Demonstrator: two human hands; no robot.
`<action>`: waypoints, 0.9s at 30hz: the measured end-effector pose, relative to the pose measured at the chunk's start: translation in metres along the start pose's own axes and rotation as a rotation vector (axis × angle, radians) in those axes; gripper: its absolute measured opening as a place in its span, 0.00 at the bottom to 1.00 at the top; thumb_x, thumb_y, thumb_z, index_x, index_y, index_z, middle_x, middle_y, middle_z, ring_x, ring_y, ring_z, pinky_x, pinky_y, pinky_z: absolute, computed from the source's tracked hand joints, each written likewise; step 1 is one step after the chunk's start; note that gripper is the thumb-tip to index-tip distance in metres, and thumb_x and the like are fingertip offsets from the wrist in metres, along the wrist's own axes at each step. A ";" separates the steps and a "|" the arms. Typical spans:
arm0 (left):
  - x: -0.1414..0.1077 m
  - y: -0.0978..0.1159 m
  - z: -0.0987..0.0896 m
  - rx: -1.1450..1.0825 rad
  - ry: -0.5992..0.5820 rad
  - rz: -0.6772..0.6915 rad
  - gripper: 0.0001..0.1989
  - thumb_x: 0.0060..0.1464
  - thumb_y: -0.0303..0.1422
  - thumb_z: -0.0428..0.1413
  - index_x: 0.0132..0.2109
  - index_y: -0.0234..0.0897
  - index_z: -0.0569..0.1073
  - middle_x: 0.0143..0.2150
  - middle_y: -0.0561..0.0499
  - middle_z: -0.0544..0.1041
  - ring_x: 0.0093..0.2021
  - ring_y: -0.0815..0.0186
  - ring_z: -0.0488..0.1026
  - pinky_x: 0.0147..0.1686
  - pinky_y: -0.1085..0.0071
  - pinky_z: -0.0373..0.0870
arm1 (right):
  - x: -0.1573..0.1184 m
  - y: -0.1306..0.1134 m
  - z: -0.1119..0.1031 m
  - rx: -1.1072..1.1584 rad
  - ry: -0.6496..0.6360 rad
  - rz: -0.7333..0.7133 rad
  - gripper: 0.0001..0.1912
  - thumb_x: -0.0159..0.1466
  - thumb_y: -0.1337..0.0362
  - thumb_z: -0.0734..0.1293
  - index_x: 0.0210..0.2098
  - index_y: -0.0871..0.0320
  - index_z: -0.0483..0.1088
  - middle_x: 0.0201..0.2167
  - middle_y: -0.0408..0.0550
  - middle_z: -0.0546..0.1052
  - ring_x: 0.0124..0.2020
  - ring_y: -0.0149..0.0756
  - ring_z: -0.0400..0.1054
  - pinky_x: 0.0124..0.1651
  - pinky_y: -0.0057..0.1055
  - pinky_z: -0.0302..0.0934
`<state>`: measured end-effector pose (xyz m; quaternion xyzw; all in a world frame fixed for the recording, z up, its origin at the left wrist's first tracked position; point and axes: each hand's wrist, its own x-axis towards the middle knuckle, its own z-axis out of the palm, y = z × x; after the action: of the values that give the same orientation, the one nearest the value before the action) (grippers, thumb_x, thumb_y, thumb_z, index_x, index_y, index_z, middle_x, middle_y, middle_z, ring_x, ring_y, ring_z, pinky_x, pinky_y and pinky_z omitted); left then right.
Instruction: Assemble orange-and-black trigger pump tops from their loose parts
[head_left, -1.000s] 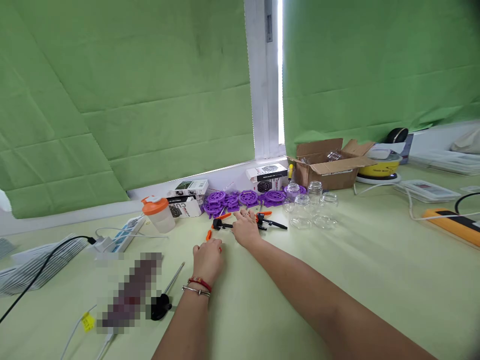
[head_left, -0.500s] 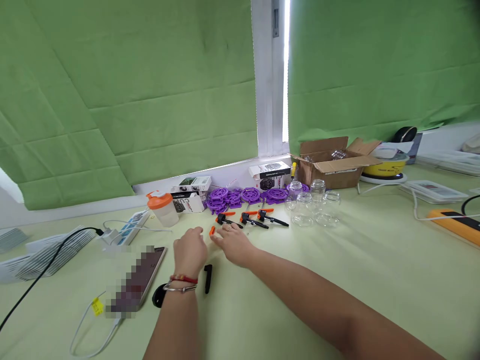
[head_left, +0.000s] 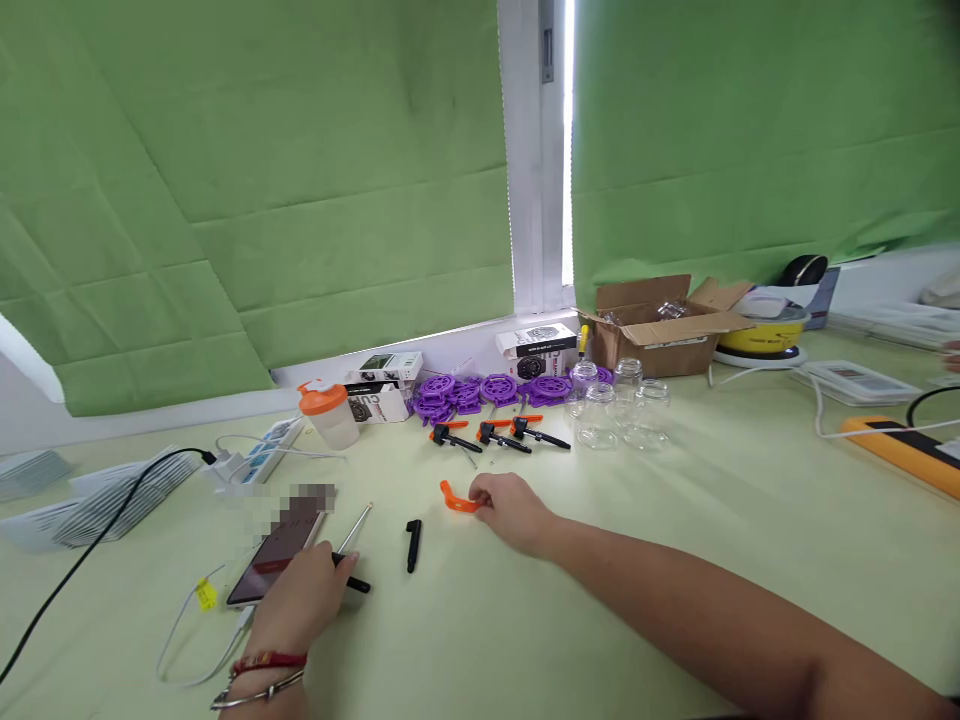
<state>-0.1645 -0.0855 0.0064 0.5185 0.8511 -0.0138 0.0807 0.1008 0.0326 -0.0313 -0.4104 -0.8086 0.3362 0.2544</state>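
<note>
My right hand point(head_left: 514, 510) pinches one end of an orange curved plastic piece point(head_left: 456, 501), held low over the table. Down at the left, my left hand point(head_left: 304, 590) closes on a black plastic part point(head_left: 355, 583), partly hidden by the fingers. A thin metal rod point(head_left: 355, 528) juts up and right from the same hand; whether it joins the black part I cannot tell. Between the hands lies a small black handle point(head_left: 413, 546) with a bent top. Farther back, three black-and-orange assemblies point(head_left: 504, 440) with rods lie in a row.
Purple plastic wheels point(head_left: 499, 390), small printed boxes point(head_left: 382, 400) and glass jars point(head_left: 600, 420) stand behind. A cardboard box point(head_left: 660, 350) is at back right. On the left are a phone point(head_left: 281, 560), an orange-lidded cup point(head_left: 330, 415), a power strip point(head_left: 274, 450) and cables.
My left hand has moved down and left onto the black part lying there. My right hand has drawn back to the right, bringing the orange piece with it.
</note>
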 end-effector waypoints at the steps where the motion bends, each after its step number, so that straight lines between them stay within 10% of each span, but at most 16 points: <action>1: 0.001 0.002 0.004 0.001 0.018 0.021 0.15 0.55 0.41 0.42 0.32 0.35 0.67 0.34 0.38 0.75 0.37 0.52 0.73 0.32 0.64 0.62 | -0.005 0.006 -0.003 0.170 0.013 0.067 0.11 0.53 0.71 0.65 0.37 0.57 0.70 0.32 0.46 0.73 0.32 0.32 0.66 0.33 0.28 0.57; 7: -0.003 0.027 -0.014 -0.168 0.182 0.106 0.14 0.55 0.40 0.43 0.37 0.36 0.66 0.30 0.45 0.73 0.31 0.58 0.71 0.31 0.66 0.62 | -0.026 0.028 -0.034 0.950 -0.065 0.248 0.20 0.49 0.63 0.71 0.42 0.59 0.68 0.26 0.43 0.70 0.27 0.30 0.64 0.34 0.31 0.57; 11: -0.013 0.075 -0.037 -0.555 0.045 0.372 0.17 0.50 0.43 0.49 0.44 0.39 0.66 0.31 0.53 0.70 0.26 0.66 0.67 0.27 0.72 0.62 | -0.030 0.026 -0.058 1.209 0.001 0.216 0.18 0.47 0.62 0.73 0.36 0.60 0.70 0.23 0.40 0.65 0.22 0.24 0.57 0.26 0.26 0.49; 18: 0.004 0.154 -0.023 -0.766 -0.088 0.561 0.13 0.42 0.37 0.56 0.37 0.37 0.69 0.27 0.56 0.64 0.27 0.69 0.61 0.25 0.74 0.59 | -0.027 0.030 -0.069 1.205 0.056 0.161 0.15 0.52 0.57 0.72 0.32 0.61 0.69 0.21 0.37 0.57 0.19 0.21 0.45 0.22 0.25 0.35; 27: 0.010 0.161 0.004 -1.081 -0.105 0.481 0.17 0.42 0.37 0.57 0.41 0.36 0.68 0.31 0.54 0.65 0.29 0.71 0.60 0.31 0.74 0.60 | -0.028 0.034 -0.065 1.177 -0.026 0.137 0.17 0.54 0.52 0.69 0.28 0.60 0.63 0.26 0.40 0.63 0.19 0.21 0.48 0.21 0.26 0.35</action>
<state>-0.0256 -0.0030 0.0111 0.5809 0.5907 0.4146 0.3764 0.1772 0.0456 -0.0187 -0.2473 -0.4609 0.7488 0.4072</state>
